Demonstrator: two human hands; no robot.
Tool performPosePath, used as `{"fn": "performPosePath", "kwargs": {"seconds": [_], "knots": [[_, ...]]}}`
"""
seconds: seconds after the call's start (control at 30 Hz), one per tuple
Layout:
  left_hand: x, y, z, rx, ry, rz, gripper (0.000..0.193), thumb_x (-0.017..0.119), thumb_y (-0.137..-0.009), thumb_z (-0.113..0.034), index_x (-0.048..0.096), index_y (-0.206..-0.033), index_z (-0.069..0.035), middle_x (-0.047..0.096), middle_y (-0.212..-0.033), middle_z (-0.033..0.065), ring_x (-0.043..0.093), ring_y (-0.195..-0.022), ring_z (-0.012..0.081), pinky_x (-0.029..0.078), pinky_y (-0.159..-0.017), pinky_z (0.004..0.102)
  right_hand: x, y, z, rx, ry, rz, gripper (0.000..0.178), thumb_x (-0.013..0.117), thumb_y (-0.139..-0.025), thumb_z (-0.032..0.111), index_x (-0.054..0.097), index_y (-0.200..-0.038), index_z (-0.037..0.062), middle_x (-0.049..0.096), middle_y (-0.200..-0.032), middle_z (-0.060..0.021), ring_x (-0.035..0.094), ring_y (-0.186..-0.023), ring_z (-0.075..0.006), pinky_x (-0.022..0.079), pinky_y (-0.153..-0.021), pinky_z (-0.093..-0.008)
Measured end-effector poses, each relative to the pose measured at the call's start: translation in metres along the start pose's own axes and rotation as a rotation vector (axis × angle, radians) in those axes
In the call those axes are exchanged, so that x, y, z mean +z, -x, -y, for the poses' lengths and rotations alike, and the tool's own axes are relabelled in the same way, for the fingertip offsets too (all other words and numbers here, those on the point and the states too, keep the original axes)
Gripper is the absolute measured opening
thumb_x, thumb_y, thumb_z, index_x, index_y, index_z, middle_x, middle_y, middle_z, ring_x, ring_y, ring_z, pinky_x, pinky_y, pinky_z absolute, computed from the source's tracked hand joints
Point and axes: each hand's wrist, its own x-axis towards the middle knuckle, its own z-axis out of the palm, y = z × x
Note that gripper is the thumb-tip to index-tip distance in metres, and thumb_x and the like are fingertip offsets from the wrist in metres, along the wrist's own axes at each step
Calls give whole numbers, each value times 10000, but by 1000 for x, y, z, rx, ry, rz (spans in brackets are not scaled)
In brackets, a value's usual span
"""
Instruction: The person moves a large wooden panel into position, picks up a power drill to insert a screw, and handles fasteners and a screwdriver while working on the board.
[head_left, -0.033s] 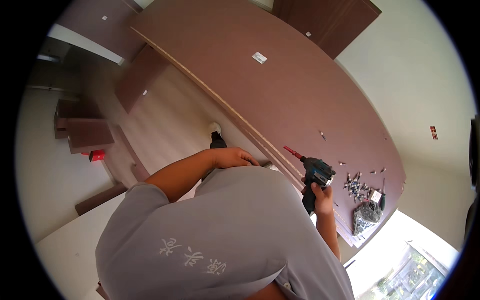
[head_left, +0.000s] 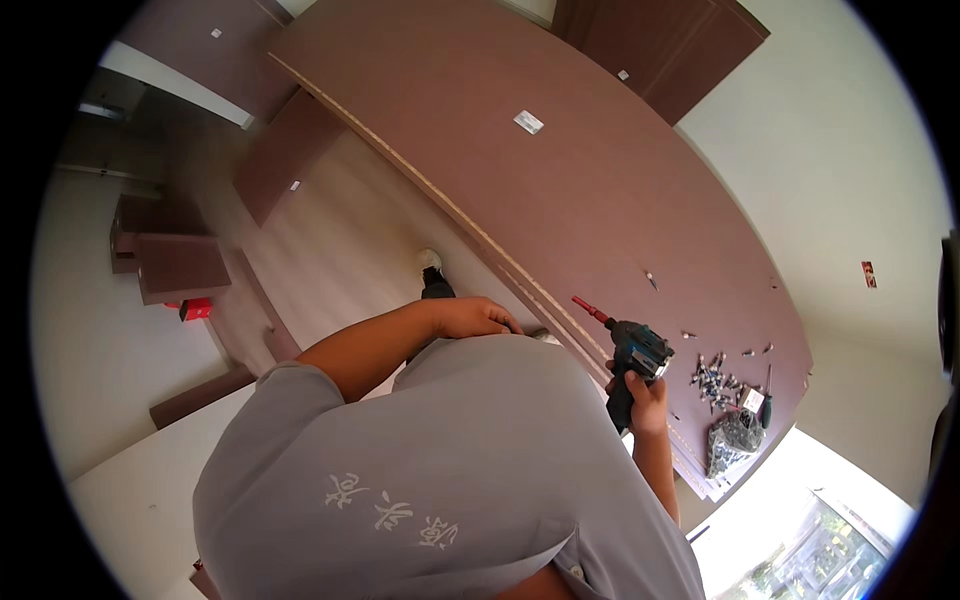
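Note:
My right hand (head_left: 650, 402) grips the handle of a dark cordless impact driver (head_left: 641, 350), whose red bit holder points up and to the left. The tool is over the near edge of a large stacked brown board (head_left: 470, 150). In front of my grey shirt, my left hand (head_left: 475, 317) is closed, its fingers curled together; what they hold, if anything, is hidden. Right of the driver, several small screw-like fittings (head_left: 714, 382) lie scattered on the board. A clear plastic bag (head_left: 737, 436) and a screwdriver (head_left: 767, 410) with a dark handle are beside them.
A brown panel (head_left: 290, 150) lies on the floor at the left, with brown boxes (head_left: 183, 268) and a red item (head_left: 196, 309) farther left. Another brown panel (head_left: 655, 45) is at the back by the white wall (head_left: 830, 150). A bright window (head_left: 810, 540) is at lower right.
The whole view has shifted very slightly, so the board and fittings appear a little lower and to the right. Both hands keep their pose, with the driver still in my right.

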Motion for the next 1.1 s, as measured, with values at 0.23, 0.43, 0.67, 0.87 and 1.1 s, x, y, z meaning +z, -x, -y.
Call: {"fn": "performPosePath", "kwargs": {"seconds": [0.23, 0.43, 0.67, 0.87, 1.1], "knots": [[-110, 33, 19, 71, -70, -144, 260, 608, -1062, -291, 635, -964, -52, 665, -966, -1, 558, -863, 99, 489, -793, 319, 120, -43, 13, 6, 15, -13, 484, 711, -925, 204, 596, -1324, -44, 725, -1115, -183, 690, -801, -215, 573, -730, -343], [-255, 129, 49, 124, -79, -433, 274, 725, -979, -311, 677, -986, -41, 678, -874, 15, 592, -792, 132, 500, -719, 340, 286, -118, 38, -18, 1, 178, 571, 741, -911, 274, 568, -1358, -35, 716, -1129, -198, 694, -822, -219, 578, -740, -333], [-353, 234, 47, 233, -388, -741, 292, 769, -910, -305, 707, -1035, -48, 727, -883, 121, 673, -783, 282, 529, -726, 401, 436, -208, 68, 80, 85, 388, 487, 708, -945, 190, 588, -1359, -35, 720, -1159, -179, 690, -864, -207, 591, -780, -342], [-434, 257, 31, 109, -535, -697, 239, 778, -900, -267, 711, -991, -57, 730, -908, 118, 686, -831, 270, 536, -756, 389, 507, -295, 81, 231, 224, 445, 427, 686, -959, 140, 605, -1339, -39, 721, -1164, -159, 681, -871, -190, 585, -797, -338], [-495, 243, 39, 217, -375, -753, 242, 818, -884, -250, 736, -1035, -80, 714, -856, 71, 650, -764, 221, 511, -700, 386, 540, -370, 81, 234, 287, 526, 373, 676, -960, 127, 630, -1295, -29, 730, -1134, -121, 674, -864, -177, 571, -779, -341]]}}
